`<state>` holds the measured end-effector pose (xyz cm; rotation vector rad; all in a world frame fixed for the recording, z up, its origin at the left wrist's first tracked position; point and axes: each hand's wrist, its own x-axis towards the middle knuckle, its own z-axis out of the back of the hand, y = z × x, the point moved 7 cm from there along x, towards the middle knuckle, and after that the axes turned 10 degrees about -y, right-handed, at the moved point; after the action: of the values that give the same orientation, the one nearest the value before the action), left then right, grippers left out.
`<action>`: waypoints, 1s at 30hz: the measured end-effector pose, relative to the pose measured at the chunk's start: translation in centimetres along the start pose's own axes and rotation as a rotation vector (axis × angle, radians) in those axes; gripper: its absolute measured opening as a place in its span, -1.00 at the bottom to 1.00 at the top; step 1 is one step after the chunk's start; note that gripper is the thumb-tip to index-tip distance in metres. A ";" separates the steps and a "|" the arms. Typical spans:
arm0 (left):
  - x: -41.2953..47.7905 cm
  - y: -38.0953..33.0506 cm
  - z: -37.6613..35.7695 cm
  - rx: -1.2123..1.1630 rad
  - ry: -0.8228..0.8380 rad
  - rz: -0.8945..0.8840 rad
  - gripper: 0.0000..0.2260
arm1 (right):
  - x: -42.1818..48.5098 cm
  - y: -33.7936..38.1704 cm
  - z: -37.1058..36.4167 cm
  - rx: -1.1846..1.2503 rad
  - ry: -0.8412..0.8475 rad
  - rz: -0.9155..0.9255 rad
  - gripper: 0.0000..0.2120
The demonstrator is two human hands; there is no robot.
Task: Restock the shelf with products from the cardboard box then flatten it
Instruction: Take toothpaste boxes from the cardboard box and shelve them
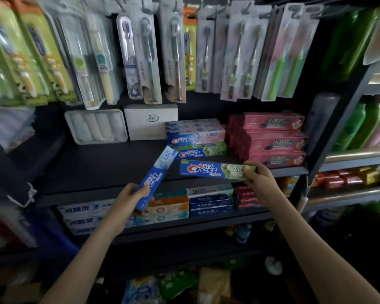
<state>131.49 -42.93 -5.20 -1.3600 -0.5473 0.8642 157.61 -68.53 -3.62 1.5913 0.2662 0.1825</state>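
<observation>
A: Starting with the head view: where to find the blue Crest carton (156,174)?

B: In the left hand (131,195), gripped at its lower end with the fingers curled round it. Slants up and to the right, with the far end over the dark shelf board (92,165) and just short of the stacked Crest cartons (195,139).

A: And the green-ended Crest carton (215,170)?

B: Pinched at its right end by the right hand (258,178), between thumb and fingers. Held nearly level, printed face toward the camera, along the front edge of that same board. Sits just in front of the stack and just left of the pink cartons (272,139). Not touching the blue carton, though close to its raised end.

A: How about the arms?

B: Bare, reaching up and forward from the two lower corners, drawing closer toward the shelf. Left wrist a little below the board's edge, right wrist about level with it.

A: Anything else worth noting nearby?

B: Rows of toothbrush packs (145,58) hanging on hooks above. At the back of the board, a white box (150,121) beside a tray of pale rolls (96,127). More toothpaste cartons (211,202) on the shelf below, partly hidden behind the left hand. Green bottles (355,126) on the rack to the right
</observation>
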 end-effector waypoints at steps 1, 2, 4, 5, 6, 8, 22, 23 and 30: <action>0.3 -0.2 0.8 -0.005 -0.022 -0.006 -0.77 | 1.1 0.6 -0.5 -0.065 -0.008 0.051 -0.87; 0.5 -0.5 1.5 -0.004 -0.041 -0.018 -0.78 | 2.1 1.0 -1.2 -0.129 -0.004 0.086 -0.86; 0.9 -0.9 2.5 0.002 -0.060 -0.042 -0.81 | 4.0 1.0 -2.8 -0.226 0.003 0.101 -0.83; 1.1 -1.0 2.7 0.003 -0.064 -0.047 -0.81 | 5.0 0.7 -3.7 -0.248 0.009 0.091 -0.81; 1.2 -1.1 2.9 0.011 -0.068 -0.046 -0.78 | 6.0 0.2 -4.5 -0.263 0.016 0.079 -0.80; 1.4 -1.3 3.0 0.032 -0.080 -0.038 -0.60 | 7.8 -0.2 -5.9 -0.316 0.013 0.095 -0.75; 4.3 -2.3 0.6 0.197 0.053 -0.108 -0.54 | 11.1 -0.8 -6.7 -0.571 -0.063 0.287 -0.52; 4.6 -2.8 0.0 0.221 0.069 -0.118 -0.62 | 11.0 -0.8 -6.8 -0.597 -0.049 0.290 -0.53; 7.5 -5.3 -4.6 0.429 0.194 -0.235 -0.85 | 11.2 -0.7 -6.4 -0.609 0.015 0.240 -0.55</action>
<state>140.66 -39.71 -1.82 -0.9517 -0.3368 0.6060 166.54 -59.20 -4.57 1.0119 0.0202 0.4194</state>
